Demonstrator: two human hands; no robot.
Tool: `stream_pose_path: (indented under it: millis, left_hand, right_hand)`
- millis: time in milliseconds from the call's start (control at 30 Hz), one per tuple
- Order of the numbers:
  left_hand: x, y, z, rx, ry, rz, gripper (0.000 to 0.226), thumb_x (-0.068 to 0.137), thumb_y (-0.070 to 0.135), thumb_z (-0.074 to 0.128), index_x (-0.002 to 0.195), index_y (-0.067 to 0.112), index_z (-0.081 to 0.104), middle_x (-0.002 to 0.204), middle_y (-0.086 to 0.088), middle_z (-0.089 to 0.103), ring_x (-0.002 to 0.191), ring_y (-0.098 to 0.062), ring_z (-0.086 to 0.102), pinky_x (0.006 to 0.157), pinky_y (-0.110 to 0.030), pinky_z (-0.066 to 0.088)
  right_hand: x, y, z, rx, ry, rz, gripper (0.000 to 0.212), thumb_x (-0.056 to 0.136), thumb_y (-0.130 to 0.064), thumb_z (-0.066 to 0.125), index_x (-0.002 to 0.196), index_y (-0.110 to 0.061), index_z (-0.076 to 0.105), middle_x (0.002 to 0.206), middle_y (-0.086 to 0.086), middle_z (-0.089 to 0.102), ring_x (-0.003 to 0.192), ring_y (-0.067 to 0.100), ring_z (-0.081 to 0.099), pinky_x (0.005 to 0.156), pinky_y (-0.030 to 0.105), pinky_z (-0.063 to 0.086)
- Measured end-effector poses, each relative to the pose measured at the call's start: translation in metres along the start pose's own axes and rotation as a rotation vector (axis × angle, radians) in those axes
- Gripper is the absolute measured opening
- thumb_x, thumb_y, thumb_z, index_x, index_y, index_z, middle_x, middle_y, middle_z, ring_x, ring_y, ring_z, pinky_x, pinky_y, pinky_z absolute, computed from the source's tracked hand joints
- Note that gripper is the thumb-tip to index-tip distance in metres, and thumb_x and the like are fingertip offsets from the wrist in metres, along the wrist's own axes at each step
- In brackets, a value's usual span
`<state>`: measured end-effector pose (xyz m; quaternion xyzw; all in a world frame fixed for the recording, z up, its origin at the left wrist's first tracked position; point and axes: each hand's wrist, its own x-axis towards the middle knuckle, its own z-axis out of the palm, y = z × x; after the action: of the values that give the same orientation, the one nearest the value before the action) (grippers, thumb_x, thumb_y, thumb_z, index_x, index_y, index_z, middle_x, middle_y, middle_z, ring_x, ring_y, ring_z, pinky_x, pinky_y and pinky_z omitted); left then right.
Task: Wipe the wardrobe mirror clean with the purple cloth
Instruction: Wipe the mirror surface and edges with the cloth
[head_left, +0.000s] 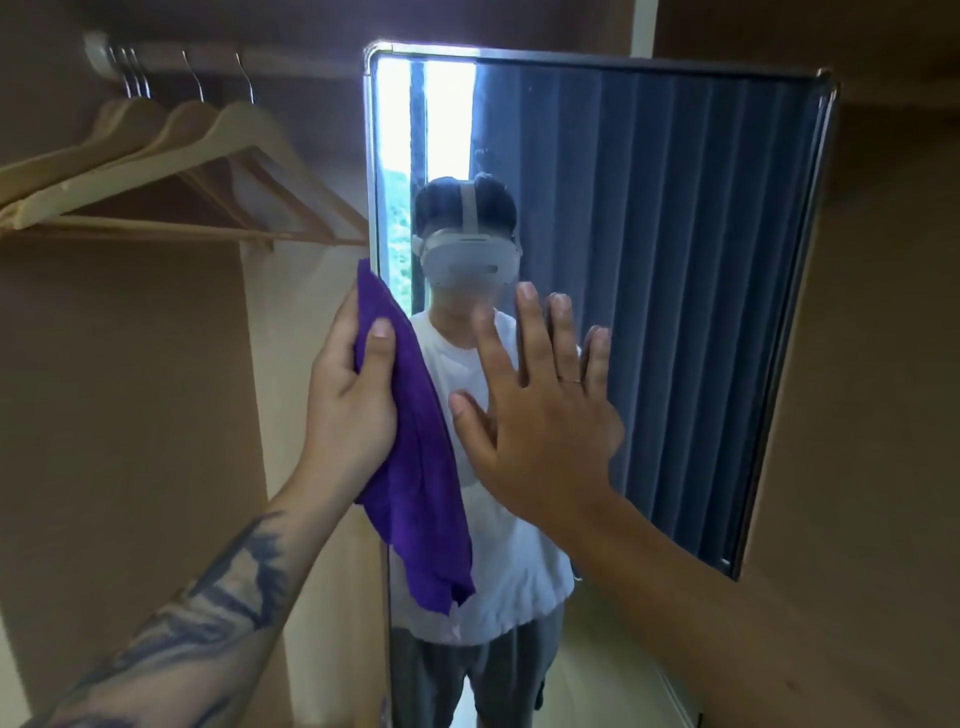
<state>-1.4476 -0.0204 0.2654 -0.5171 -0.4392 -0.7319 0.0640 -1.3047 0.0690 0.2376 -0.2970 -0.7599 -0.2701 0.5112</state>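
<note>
The wardrobe mirror (675, 260) stands upright in a metal frame in the middle of the head view and reflects a person in a white shirt and dark curtains. My left hand (348, 384) grips the purple cloth (415, 467) at the mirror's left edge; the cloth hangs down below my fist over the glass. My right hand (540, 410) is spread flat with straight fingers in front of the glass, just right of the cloth. Whether the palm touches the glass is unclear.
Several wooden hangers (171, 171) hang from a rail (208, 54) in the open wardrobe at the upper left, close to the mirror's left edge. Brown wardrobe panels (857, 364) rise to the right of the mirror.
</note>
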Motion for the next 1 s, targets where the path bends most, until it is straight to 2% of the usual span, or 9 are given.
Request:
stream_pose_path:
  millis: [100,167,300,400,633,700,767,900,1000]
  left_hand:
    - [-0.026,-0.011,0.004,-0.081,0.018,-0.123,0.037,0.111,0.024,0.042,0.146,0.021,0.052,0.129,0.01,0.065,0.115,0.007,0.06,0.096,-0.009,0.044]
    - [-0.051,-0.025,0.003,-0.102,0.006,-0.192,0.042,0.108,0.034,0.041,0.146,0.02,0.051,0.124,0.008,0.067,0.11,0.002,0.063,0.092,-0.013,0.047]
    - [-0.096,-0.052,-0.005,-0.08,-0.013,-0.313,0.05,0.104,0.041,0.041,0.15,0.022,0.049,0.138,0.004,0.065,0.126,-0.009,0.06,0.109,-0.026,0.045]
    - [-0.115,-0.058,-0.007,-0.041,-0.011,-0.36,0.05,0.106,0.039,0.04,0.153,0.023,0.045,0.147,0.008,0.058,0.136,-0.006,0.052,0.117,-0.03,0.038]
    - [-0.055,-0.029,-0.002,0.015,-0.002,-0.185,0.046,0.112,0.021,0.04,0.158,0.025,0.035,0.154,0.021,0.042,0.131,0.026,0.036,0.106,0.001,0.027]
    - [-0.044,-0.026,0.001,0.02,-0.001,-0.146,0.048,0.112,0.022,0.04,0.159,0.024,0.033,0.156,0.02,0.037,0.13,0.029,0.034,0.105,0.003,0.025]
    - [-0.047,-0.03,0.001,-0.003,0.007,-0.144,0.046,0.112,0.023,0.04,0.158,0.021,0.038,0.155,0.015,0.044,0.132,0.022,0.04,0.108,-0.002,0.03]
    - [-0.087,-0.053,-0.003,-0.028,0.0,-0.233,0.041,0.111,0.03,0.04,0.15,0.019,0.05,0.139,0.01,0.063,0.13,-0.002,0.057,0.111,-0.02,0.042]
    - [-0.122,-0.069,-0.008,-0.024,-0.047,-0.29,0.032,0.109,0.035,0.038,0.124,0.02,0.062,0.097,0.017,0.069,0.093,-0.001,0.065,0.084,-0.018,0.049]
  right_hand:
    - [-0.042,-0.003,0.013,-0.018,-0.052,-0.024,0.069,0.104,-0.056,0.043,0.164,-0.028,0.023,0.172,0.011,0.013,0.16,0.033,0.005,0.123,0.065,0.014]
    - [-0.055,-0.002,0.017,-0.002,-0.047,-0.021,0.069,0.104,-0.056,0.044,0.163,-0.027,0.024,0.172,0.01,0.014,0.159,0.034,0.007,0.123,0.064,0.015]
    - [-0.058,-0.004,0.02,-0.008,-0.026,-0.014,0.07,0.102,-0.054,0.049,0.162,-0.027,0.027,0.171,0.01,0.015,0.159,0.035,0.01,0.123,0.064,0.018]
    - [-0.059,-0.004,0.022,-0.017,-0.01,-0.008,0.07,0.103,-0.054,0.049,0.162,-0.026,0.027,0.171,0.011,0.015,0.159,0.035,0.009,0.123,0.064,0.017]
    - [-0.06,-0.003,0.023,-0.027,-0.001,-0.02,0.07,0.104,-0.054,0.048,0.163,-0.024,0.025,0.171,0.013,0.016,0.158,0.038,0.012,0.124,0.064,0.015]
    - [-0.061,-0.003,0.023,-0.029,0.0,-0.021,0.07,0.104,-0.054,0.047,0.163,-0.024,0.025,0.171,0.013,0.015,0.158,0.039,0.013,0.124,0.063,0.014]
    - [-0.061,-0.004,0.024,-0.025,-0.006,-0.019,0.069,0.105,-0.054,0.046,0.163,-0.024,0.024,0.171,0.014,0.015,0.158,0.039,0.012,0.125,0.063,0.013]
    - [-0.061,-0.005,0.025,-0.023,-0.003,-0.005,0.07,0.104,-0.053,0.048,0.163,-0.026,0.022,0.17,0.013,0.016,0.158,0.038,0.012,0.124,0.063,0.014]
    - [-0.062,-0.003,0.027,-0.035,0.004,-0.01,0.069,0.104,-0.054,0.047,0.163,-0.026,0.024,0.17,0.013,0.017,0.157,0.038,0.013,0.124,0.063,0.014]
